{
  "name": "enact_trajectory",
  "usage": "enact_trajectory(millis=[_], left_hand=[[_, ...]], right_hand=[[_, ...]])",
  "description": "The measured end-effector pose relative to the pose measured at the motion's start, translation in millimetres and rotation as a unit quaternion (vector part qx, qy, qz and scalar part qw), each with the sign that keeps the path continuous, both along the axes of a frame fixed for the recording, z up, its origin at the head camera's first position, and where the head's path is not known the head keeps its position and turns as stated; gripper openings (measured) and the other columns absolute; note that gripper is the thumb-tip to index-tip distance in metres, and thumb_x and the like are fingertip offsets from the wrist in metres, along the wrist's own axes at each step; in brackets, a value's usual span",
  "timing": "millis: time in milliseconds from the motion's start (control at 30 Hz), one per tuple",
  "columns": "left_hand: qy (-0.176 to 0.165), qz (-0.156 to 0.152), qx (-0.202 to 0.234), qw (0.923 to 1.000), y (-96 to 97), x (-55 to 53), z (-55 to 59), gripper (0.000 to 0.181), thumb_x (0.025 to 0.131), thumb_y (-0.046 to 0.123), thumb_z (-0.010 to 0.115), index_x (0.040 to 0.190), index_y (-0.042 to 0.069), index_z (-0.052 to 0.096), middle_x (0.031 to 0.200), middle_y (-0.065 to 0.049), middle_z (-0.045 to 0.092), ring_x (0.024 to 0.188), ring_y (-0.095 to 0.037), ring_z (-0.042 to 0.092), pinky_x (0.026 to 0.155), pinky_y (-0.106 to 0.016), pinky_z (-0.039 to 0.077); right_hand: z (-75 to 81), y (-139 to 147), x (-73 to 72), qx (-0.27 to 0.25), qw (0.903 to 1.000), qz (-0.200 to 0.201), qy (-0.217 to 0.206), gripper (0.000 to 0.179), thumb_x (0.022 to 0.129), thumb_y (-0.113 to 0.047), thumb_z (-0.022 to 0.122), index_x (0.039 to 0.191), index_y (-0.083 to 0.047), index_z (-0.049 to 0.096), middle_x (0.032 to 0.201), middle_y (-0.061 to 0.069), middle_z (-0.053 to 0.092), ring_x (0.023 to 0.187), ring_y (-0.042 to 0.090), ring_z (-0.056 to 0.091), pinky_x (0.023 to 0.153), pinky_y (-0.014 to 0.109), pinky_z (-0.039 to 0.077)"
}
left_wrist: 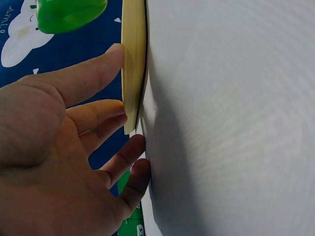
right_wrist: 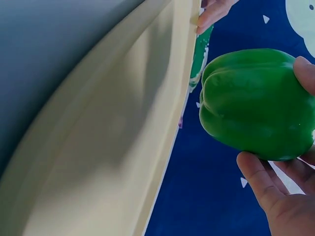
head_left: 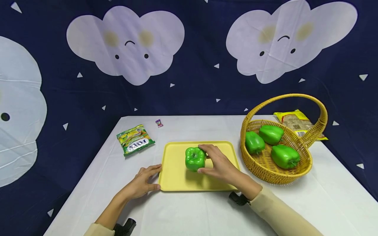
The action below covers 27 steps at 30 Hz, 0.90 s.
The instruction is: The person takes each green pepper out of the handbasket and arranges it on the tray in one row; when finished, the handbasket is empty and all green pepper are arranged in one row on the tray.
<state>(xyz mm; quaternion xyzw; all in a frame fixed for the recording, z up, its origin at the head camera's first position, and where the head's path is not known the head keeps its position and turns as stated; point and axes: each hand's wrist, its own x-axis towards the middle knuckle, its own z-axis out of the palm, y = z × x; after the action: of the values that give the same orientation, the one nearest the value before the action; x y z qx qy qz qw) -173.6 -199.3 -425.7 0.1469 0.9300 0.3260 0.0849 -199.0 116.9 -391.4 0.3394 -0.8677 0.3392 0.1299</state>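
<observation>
A green bell pepper [head_left: 195,159] is gripped between the thumb and fingers of my right hand [head_left: 220,164], held above the yellow tray [head_left: 174,178]. In the right wrist view the bell pepper [right_wrist: 253,105] hangs apart from the tray [right_wrist: 98,147]. My left hand [head_left: 143,182] rests at the tray's left edge, its thumb and fingertips touching the rim. Seen from the left wrist, that hand [left_wrist: 64,137] has loosely spread fingers against the side of the tray [left_wrist: 134,64].
To the right of the tray stands a wicker basket [head_left: 276,177] with a tall handle, holding three green bell peppers [head_left: 284,156]. Behind it lies a yellow packet [head_left: 296,123]. A Fox's candy bag [head_left: 135,139] and a small purple wrapped candy [head_left: 159,123] lie at the back left.
</observation>
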Motion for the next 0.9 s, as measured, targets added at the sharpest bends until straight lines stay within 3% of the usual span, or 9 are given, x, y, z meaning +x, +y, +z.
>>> enact_trajectory(millis=[300, 633, 900], left_hand=[[0.002, -0.002, -0.005, 1.0, 0.0, 0.2, 1.1, 0.067, 0.079, 0.023, 0.074, 0.139, 0.01, 0.048, 0.149, -0.002, 0.04, 0.116, -0.019, 0.038, 0.097, -0.05, 0.034], [-0.002, 0.0, 0.005, 1.0, 1.3, 0.8, 2.4, 0.066, 0.078, 0.02, 0.074, 0.138, 0.008, 0.048, 0.149, -0.003, 0.04, 0.119, -0.023, 0.038, 0.101, -0.057, 0.031], [0.0, -0.002, 0.003, 1.0, 1.1, 0.1, 2.0, 0.067, 0.078, 0.02, 0.074, 0.138, 0.008, 0.048, 0.149, -0.003, 0.041, 0.118, -0.021, 0.038, 0.1, -0.053, 0.032]], right_hand=[[-0.8, -11.5, -3.4, -0.001, 0.9998, 0.015, -0.014, 0.078, 0.073, -0.023, 0.08, 0.138, -0.006, 0.04, 0.132, 0.009, 0.049, 0.117, 0.021, 0.052, 0.091, 0.031, 0.052], [-3.5, -25.3, -7.6, 0.0, 0.9984, 0.032, -0.046, 0.078, 0.075, -0.025, 0.079, 0.14, -0.007, 0.039, 0.135, 0.008, 0.049, 0.116, 0.021, 0.056, 0.093, 0.035, 0.051], [-6.8, -37.3, -8.8, 0.004, 0.9974, 0.044, -0.058, 0.077, 0.076, -0.024, 0.078, 0.14, -0.007, 0.039, 0.135, 0.007, 0.049, 0.116, 0.02, 0.057, 0.094, 0.034, 0.051]])
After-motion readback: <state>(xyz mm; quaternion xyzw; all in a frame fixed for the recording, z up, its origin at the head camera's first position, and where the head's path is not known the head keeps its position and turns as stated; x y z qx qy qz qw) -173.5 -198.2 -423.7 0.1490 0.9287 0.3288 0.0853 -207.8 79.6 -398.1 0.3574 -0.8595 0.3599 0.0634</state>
